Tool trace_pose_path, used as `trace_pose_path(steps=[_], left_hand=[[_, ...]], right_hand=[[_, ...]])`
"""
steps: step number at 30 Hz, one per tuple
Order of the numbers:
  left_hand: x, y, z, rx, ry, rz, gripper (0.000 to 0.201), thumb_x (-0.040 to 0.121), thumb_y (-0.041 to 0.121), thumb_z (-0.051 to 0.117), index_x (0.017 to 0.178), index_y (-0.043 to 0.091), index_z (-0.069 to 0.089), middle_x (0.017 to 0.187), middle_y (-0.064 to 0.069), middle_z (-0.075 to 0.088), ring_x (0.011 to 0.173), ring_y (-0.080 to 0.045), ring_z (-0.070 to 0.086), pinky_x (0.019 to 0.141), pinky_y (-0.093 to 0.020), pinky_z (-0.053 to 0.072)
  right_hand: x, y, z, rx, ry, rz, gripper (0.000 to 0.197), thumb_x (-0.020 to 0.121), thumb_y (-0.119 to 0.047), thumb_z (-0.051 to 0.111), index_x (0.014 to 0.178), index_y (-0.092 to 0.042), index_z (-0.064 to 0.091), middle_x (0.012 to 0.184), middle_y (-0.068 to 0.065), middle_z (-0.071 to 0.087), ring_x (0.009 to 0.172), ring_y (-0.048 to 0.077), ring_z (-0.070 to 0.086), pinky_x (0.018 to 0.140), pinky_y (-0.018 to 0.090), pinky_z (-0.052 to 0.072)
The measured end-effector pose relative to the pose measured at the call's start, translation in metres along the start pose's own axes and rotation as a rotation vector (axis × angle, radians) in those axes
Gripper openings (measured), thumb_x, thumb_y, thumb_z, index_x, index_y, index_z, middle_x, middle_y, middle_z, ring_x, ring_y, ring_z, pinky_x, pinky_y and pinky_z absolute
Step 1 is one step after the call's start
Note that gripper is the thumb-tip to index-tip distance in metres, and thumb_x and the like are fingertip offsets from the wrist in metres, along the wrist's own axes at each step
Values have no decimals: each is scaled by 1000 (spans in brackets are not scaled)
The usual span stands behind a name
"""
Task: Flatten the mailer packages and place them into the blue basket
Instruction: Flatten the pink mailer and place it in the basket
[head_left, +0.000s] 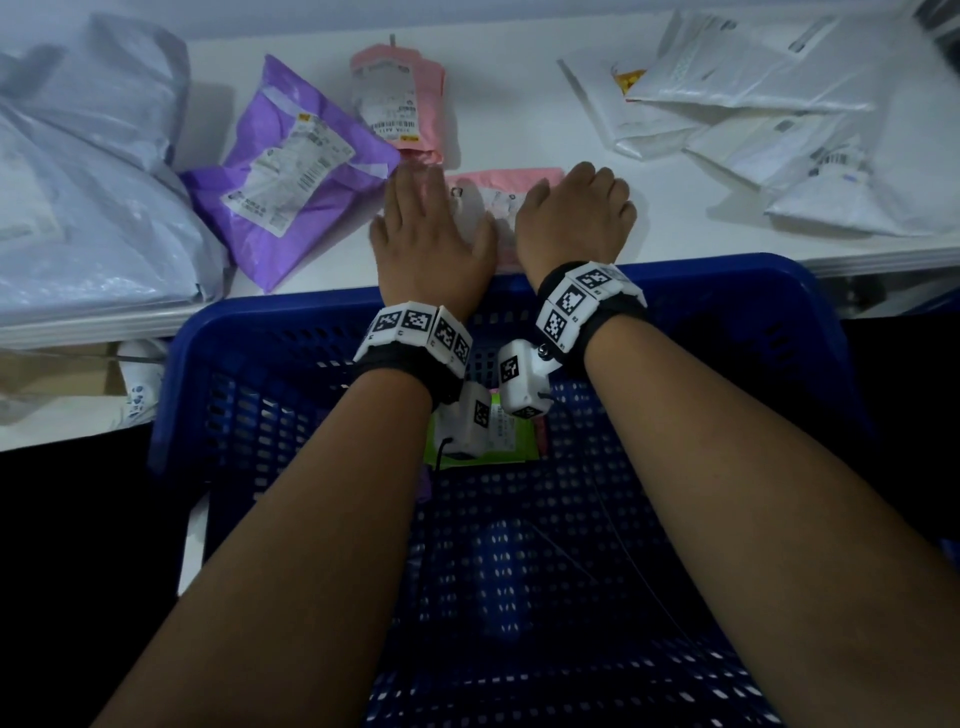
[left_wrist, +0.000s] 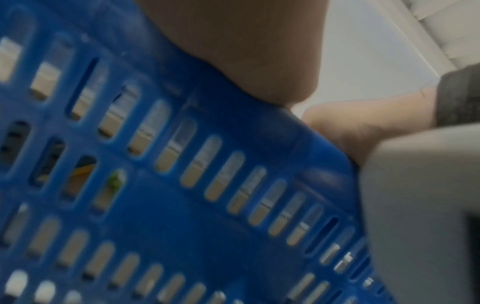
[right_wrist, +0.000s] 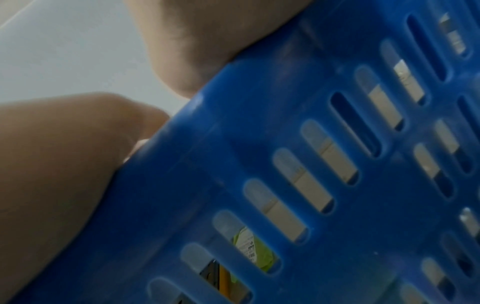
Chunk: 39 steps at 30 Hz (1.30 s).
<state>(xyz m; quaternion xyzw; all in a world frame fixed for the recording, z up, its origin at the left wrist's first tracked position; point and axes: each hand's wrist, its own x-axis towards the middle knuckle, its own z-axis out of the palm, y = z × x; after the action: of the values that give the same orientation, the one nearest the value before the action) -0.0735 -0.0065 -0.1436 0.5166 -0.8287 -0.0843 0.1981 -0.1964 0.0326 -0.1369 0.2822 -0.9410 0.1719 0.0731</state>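
A pink mailer (head_left: 498, 192) lies at the front edge of the white table (head_left: 519, 93), and both hands are on it. My left hand (head_left: 426, 223) lies flat on its left part with straight fingers. On its right part rests my right hand (head_left: 576, 213), knuckles up and fingers curled under, holding nothing that I can see. The blue basket (head_left: 779, 312) stands below the table edge under both wrists. A green mailer (head_left: 514, 441) lies in it. Both wrist views show only the slotted basket wall (left_wrist: 207, 226) (right_wrist: 311, 144) and the heels of the hands.
A purple mailer (head_left: 291, 166) and a second pink mailer (head_left: 400, 98) lie just beyond the hands. Large pale grey mailers (head_left: 88, 208) are heaped at the left. Several white mailers (head_left: 753, 104) overlap at the back right.
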Motion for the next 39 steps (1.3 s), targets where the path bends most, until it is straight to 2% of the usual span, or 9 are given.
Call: trace_pose_path(steps=[3, 6, 14, 20, 27, 30, 32, 36, 39], left_hand=[[-3, 1, 2, 2, 170, -205, 65, 89, 50, 35, 140, 11, 49, 132, -16, 55, 124, -33, 51, 108, -51, 34], [-4, 3, 6, -13, 257, -261, 57, 85, 44, 39, 125, 9, 59, 108, -13, 62, 103, -32, 57, 95, -47, 40], [-4, 1, 7, 6, 218, -269, 51, 87, 40, 40, 122, 8, 59, 110, -13, 62, 106, -31, 55, 98, -46, 38], [-11, -16, -9, -114, 82, -173, 57, 90, 36, 53, 143, 16, 49, 125, -12, 62, 118, -31, 57, 103, -40, 39], [-33, -30, -33, -760, -66, -304, 46, 84, 27, 66, 129, 20, 59, 111, 3, 72, 104, -15, 67, 95, -30, 53], [-46, -20, -51, -992, -50, -336, 38, 83, 9, 73, 120, 10, 62, 102, -2, 70, 92, -12, 68, 75, -17, 55], [-55, -20, -57, -1115, -23, -361, 44, 78, 4, 74, 121, 7, 64, 98, -7, 73, 89, -17, 71, 77, -23, 56], [-76, -21, -71, -1322, 0, -480, 52, 82, -1, 71, 127, 17, 55, 88, -9, 65, 76, -15, 65, 77, -33, 58], [-91, -24, -74, -1348, -65, -537, 72, 85, -1, 67, 146, 18, 34, 91, -9, 61, 81, -19, 63, 80, -36, 58]], right_hand=[[-1, 2, -1, 16, 9, -11, 43, 96, -40, 36, 118, -11, 58, 124, 10, 59, 120, 28, 49, 103, 42, 35], [-1, 4, 0, 31, 26, -29, 40, 97, -39, 36, 115, -12, 60, 123, 8, 60, 119, 27, 49, 102, 42, 35], [-3, 4, -5, 41, 54, -57, 33, 96, -34, 41, 117, -14, 58, 122, 6, 59, 116, 25, 50, 94, 38, 39], [3, 11, -25, 198, -225, 9, 41, 93, -35, 41, 126, -13, 53, 132, 9, 56, 123, 30, 48, 100, 42, 38], [-12, 28, -55, 646, -561, 51, 32, 78, -31, 54, 109, -24, 58, 106, 1, 66, 99, 23, 63, 93, 45, 52], [-30, 32, -61, 845, -576, 76, 32, 79, -20, 61, 111, -16, 58, 105, 3, 65, 99, 23, 64, 94, 47, 53], [-48, 33, -67, 969, -522, 70, 30, 79, -13, 61, 109, -10, 60, 98, 4, 65, 93, 23, 66, 91, 48, 55], [-81, 32, -77, 1244, -436, 133, 27, 87, -6, 65, 114, -8, 65, 108, 10, 70, 98, 23, 68, 88, 35, 58], [-97, 43, -77, 1313, -446, 192, 9, 91, -5, 61, 98, -7, 67, 91, 7, 69, 77, 15, 64, 67, 21, 53]])
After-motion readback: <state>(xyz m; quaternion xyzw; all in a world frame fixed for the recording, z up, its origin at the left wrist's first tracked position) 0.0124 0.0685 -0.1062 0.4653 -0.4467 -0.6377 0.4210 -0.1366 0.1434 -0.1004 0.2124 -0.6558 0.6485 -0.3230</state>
